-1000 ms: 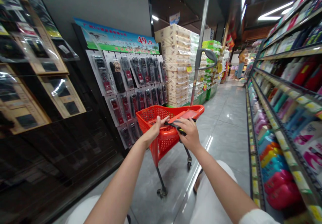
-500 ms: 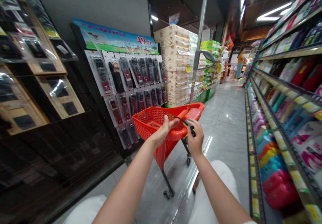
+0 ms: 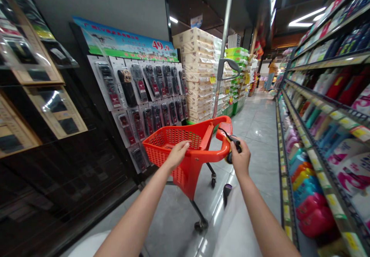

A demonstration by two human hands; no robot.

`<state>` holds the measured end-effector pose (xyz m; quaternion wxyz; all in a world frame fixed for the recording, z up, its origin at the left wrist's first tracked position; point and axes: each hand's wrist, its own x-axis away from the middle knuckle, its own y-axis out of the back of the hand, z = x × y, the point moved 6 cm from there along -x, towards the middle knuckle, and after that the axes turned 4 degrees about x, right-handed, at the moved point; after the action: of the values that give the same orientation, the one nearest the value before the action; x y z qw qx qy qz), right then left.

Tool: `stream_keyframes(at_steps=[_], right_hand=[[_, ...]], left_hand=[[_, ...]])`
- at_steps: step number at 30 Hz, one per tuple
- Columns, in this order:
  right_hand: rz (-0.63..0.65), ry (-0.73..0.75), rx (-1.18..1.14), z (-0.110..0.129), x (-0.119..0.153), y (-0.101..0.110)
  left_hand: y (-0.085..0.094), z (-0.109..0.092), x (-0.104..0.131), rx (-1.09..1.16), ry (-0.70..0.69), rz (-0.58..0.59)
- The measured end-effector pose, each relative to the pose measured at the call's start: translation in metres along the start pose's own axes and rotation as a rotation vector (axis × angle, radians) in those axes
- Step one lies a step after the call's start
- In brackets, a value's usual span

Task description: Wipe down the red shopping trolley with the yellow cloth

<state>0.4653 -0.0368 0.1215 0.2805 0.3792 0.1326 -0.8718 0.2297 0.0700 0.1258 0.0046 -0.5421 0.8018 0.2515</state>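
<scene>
A red plastic shopping cart on a wheeled metal frame stands in front of me. My left hand is at the near side rim of its basket, fingers wrapped at the edge and thumb on top. In my right hand is a small black and yellow tool with a thin dark tip, held beside the cart's red handle. The tip points up and left over the handle. Its exact kind cannot be told.
Packaged belts hang on a rack at the left. Behind the cart rise a metal pole and stacked tissue packs. Shelves of bottles line the right side. A person stands far down the tiled aisle.
My hands have moved apart: the left went left and down to the basket rim, the right went right with the tool. The cart has turned slightly and looks nearer.
</scene>
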Motion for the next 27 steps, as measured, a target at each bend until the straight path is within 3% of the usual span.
stream_keyframes(at_steps=[3, 7, 12, 14, 17, 20, 27], right_hand=[[-0.021, 0.074, 0.034, 0.013, 0.015, 0.001], [0.017, 0.160, 0.040, 0.022, 0.024, -0.004], [0.016, -0.050, 0.049, -0.004, -0.015, -0.006], [0.049, 0.010, 0.167, 0.005, -0.014, -0.005], [0.149, 0.231, 0.392, 0.028, 0.006, -0.003], [0.261, 0.395, 0.534, 0.035, 0.013, -0.002], [0.229, 0.329, 0.698, 0.009, -0.029, 0.000]], left_hand=[[0.004, 0.039, -0.002, -0.499, 0.067, 0.049], [-0.002, 0.058, -0.001, -0.629, 0.063, 0.056], [-0.013, 0.046, -0.004, -0.732, 0.062, 0.074], [-0.020, 0.039, -0.004, -0.765, 0.075, 0.066], [-0.032, 0.028, -0.001, -0.801, 0.097, 0.040], [-0.042, 0.021, 0.002, -0.826, 0.097, 0.029], [-0.073, 0.011, 0.000, -0.850, 0.015, 0.084]])
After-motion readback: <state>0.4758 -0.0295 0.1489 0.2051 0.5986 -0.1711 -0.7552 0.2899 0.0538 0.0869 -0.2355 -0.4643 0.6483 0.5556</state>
